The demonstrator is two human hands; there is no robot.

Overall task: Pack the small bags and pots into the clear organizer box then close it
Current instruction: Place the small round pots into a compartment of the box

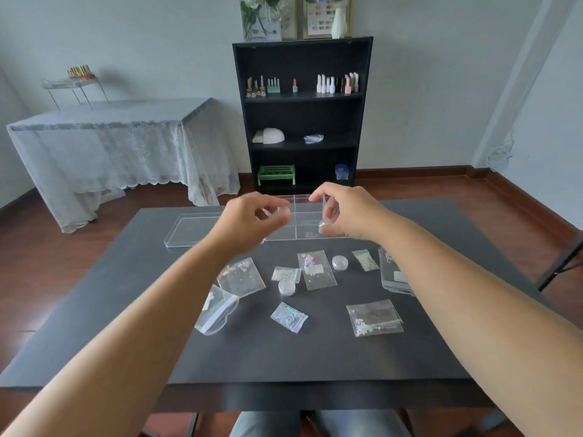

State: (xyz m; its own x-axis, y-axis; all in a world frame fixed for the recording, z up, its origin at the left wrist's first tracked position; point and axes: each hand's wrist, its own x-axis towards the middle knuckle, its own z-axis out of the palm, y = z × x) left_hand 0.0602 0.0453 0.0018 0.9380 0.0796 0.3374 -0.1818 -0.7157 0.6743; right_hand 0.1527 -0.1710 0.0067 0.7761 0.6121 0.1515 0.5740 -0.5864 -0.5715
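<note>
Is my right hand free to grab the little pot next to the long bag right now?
Probably not yet: the right hand already pinches a small pot over the organizer box. The table pot itself sits uncovered.

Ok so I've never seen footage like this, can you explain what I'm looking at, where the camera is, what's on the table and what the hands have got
There is no machine here: a person is working with bare hands, and the single picture comes from a wide-angle camera worn on their head, looking forward and down. That is why both forearms stretch in from the bottom edge.

The left hand pinches a small clear pot, and the right hand holds another small pot. Both hover over the clear organizer box, which has dividers and stands open. Its flat lid lies to the left of it.

On the dark table, nearer the person, lie several small clear bags of tiny decorations, such as one with shiny flakes, plus two more round pots not yet packed.
</note>
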